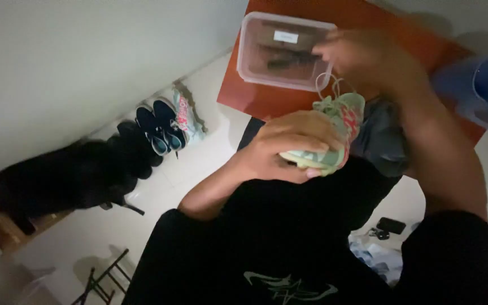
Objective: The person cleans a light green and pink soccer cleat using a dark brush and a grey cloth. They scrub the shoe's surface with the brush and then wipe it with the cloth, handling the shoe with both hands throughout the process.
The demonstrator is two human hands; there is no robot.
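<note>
Left hand (280, 152) curled closed around the sole of a pale green sneaker (334, 133), held chest-high above the lap. Right hand (357, 53) pinches the shoe's white lace (326, 85), raised before a clear plastic box (280, 51) on the orange table (255, 96).

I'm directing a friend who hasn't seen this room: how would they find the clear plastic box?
Start at the orange table by the white wall. The clear plastic box lies there, just above the held pale green shoe. It alone is see-through, with a white label.
</note>
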